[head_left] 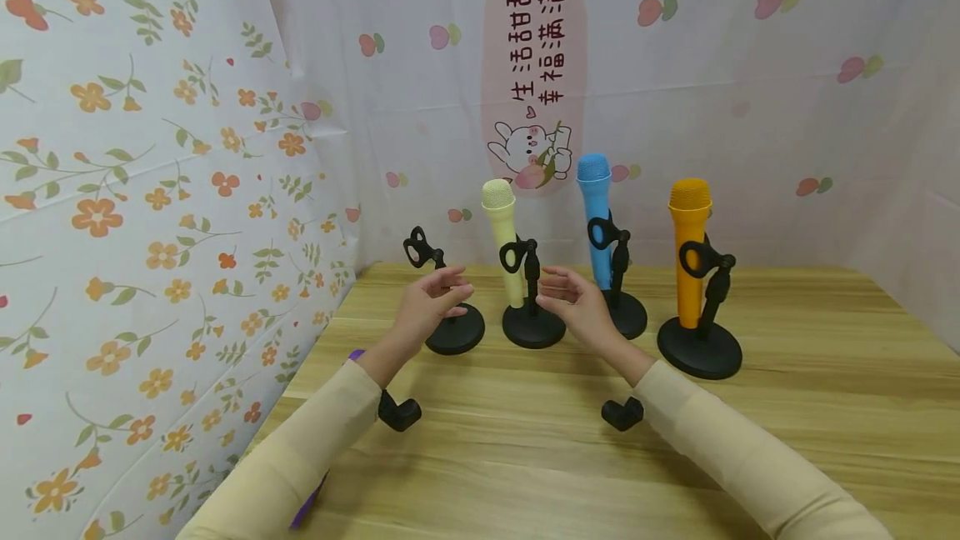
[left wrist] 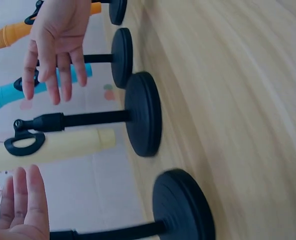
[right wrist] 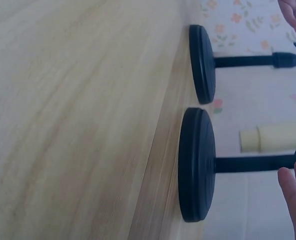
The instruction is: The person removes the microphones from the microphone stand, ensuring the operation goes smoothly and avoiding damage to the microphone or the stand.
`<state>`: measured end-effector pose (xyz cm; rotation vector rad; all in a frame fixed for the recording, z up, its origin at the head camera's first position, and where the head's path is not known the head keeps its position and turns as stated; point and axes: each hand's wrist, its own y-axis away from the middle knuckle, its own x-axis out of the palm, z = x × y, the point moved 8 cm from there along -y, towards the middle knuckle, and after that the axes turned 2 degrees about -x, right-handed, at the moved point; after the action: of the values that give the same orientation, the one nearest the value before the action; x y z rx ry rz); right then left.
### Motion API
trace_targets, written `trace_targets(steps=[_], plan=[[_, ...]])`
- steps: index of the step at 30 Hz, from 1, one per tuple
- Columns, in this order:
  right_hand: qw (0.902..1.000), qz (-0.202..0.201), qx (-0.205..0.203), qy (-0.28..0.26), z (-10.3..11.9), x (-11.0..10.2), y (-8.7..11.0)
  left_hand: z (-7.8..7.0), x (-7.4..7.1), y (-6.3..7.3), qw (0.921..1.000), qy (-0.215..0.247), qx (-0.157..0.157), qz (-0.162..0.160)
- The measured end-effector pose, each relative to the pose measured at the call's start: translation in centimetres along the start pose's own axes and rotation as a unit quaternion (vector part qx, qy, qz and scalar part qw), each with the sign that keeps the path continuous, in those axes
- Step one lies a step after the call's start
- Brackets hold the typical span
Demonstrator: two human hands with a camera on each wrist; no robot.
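Note:
A pale yellow microphone (head_left: 499, 207) leans in the clip of a black desktop stand (head_left: 534, 327), between my two hands. My left hand (head_left: 431, 302) hovers in front of a bare stand (head_left: 456, 332), its fingers loosely bent and holding nothing. On the other side, my right hand (head_left: 579, 307) is relaxed, its fingertips near the yellow microphone's stand without gripping it. In the left wrist view both hands face the yellow microphone (left wrist: 77, 145) with a gap on either side. A blue microphone (head_left: 594, 182) stands in its holder just behind my right hand.
Farther right, an orange microphone (head_left: 688, 232) sits in another black stand (head_left: 701, 352). Something purple (head_left: 356, 354) lies on the wooden table (head_left: 510, 457), mostly hidden under my left sleeve. A flowered curtain (head_left: 150, 232) hangs along the left; a printed cloth backs the table.

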<state>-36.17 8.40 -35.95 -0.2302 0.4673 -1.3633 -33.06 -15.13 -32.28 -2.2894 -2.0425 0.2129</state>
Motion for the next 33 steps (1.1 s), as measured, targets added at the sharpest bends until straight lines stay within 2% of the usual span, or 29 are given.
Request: trace_targets(steps=[8, 15, 20, 22, 29, 33], plan=[[0.9994, -0.026, 0.016, -0.016, -0.9, -1.2, -0.7, -0.5, 1.7, -2.1, 0.9992, -0.015, 0.027, -0.024], [0.9991, -0.012, 0.032, -0.026, -2.0, -1.1, -1.5, -1.1, 2.7, -3.1, 0.9974, -0.013, 0.037, -0.06], [0.9979, -0.01, 0.054, -0.035, -3.0, -0.9, -2.2, -1.0, 2.9, -4.0, 0.9958, 0.001, 0.041, -0.082], [0.9972, -0.013, 0.058, -0.044, -3.2, -0.8, -2.5, -0.5, 2.8, -4.7, 0.9947, 0.003, 0.046, -0.092], [0.9939, -0.026, 0.08, -0.072, -3.8, -0.5, -3.3, -0.1, 2.5, -5.8, 0.9901, -0.005, 0.046, -0.133], [0.9905, -0.032, 0.101, -0.087, -4.3, -0.4, -3.6, -0.2, 2.6, -6.6, 0.989, -0.003, 0.056, -0.137]])
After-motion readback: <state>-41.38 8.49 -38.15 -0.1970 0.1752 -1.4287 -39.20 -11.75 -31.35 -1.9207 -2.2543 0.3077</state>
